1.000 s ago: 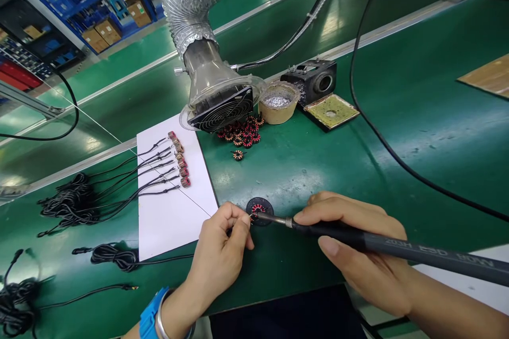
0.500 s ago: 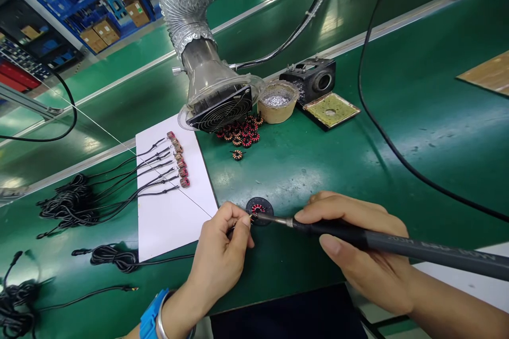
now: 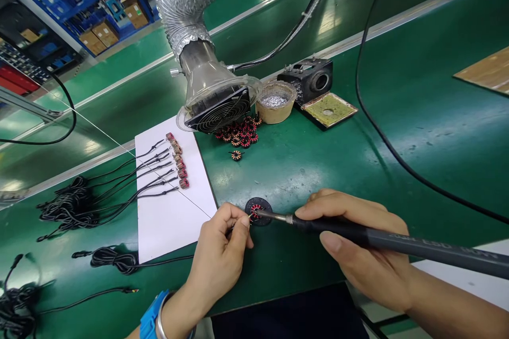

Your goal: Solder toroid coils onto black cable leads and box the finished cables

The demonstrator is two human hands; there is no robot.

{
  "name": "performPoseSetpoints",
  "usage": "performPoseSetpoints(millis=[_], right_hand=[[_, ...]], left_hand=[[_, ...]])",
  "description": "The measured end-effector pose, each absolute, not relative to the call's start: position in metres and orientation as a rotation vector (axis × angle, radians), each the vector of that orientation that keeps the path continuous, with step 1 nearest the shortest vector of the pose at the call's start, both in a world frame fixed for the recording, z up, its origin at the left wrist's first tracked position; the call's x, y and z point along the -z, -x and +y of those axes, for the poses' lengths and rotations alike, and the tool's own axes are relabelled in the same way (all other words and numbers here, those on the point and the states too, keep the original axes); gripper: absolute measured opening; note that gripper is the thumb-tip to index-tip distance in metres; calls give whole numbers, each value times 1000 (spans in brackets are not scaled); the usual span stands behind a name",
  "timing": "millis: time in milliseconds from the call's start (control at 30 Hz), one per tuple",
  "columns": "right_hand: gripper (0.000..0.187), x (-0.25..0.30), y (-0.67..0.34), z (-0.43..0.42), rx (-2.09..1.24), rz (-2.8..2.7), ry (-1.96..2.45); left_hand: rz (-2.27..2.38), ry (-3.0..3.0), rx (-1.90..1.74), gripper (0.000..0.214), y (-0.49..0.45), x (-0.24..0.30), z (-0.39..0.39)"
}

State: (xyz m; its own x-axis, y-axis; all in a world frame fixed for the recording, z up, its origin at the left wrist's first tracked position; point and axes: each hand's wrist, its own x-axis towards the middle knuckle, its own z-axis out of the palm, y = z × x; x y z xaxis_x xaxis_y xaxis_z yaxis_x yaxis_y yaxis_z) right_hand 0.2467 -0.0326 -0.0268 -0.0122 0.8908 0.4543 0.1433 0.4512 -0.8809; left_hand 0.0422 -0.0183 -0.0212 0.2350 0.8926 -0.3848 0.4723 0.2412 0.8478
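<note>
My right hand [image 3: 361,246] is closed round a dark grey soldering iron [image 3: 397,246], whose metal tip rests on a small red-and-copper coil [image 3: 255,210]. The coil sits on a round black pad [image 3: 265,206] on the green bench. My left hand [image 3: 220,254] is pinched just left of the coil, its fingertips holding a thin black wire end I can barely make out. A blue band and a metal bracelet are on that wrist.
A silver fume duct with a fan grille [image 3: 217,108] hangs over a pile of coils [image 3: 238,133]. Behind stand a solder pot [image 3: 275,100] and an iron stand with sponge [image 3: 318,90]. A white sheet [image 3: 169,212] carries wired coils; black cables [image 3: 67,204] lie left.
Almost nothing has moved: both hands stay at the coil, and the camera has shifted slightly so the scene sits a little further left.
</note>
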Motion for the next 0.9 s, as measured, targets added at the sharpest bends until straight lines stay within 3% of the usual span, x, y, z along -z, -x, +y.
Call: performPoseSetpoints(millis=[267,467,667,900], right_hand=[[24,42,-245,-37,-731,-1317,953],[39,50,-235,-32,-722,-1352,905],[20,48,-222,-19,-530,-1890,902],[19,46,-214,-13,-297,-2114,870]], left_hand=[[1380,-1443,-483,23,-41,20,-21],[1391,-1569,-412,18,-40,17,-23],[1326,-1631,-382,20,-36,15,-19],[1265,-1631,-371,23,-34,11,-15]])
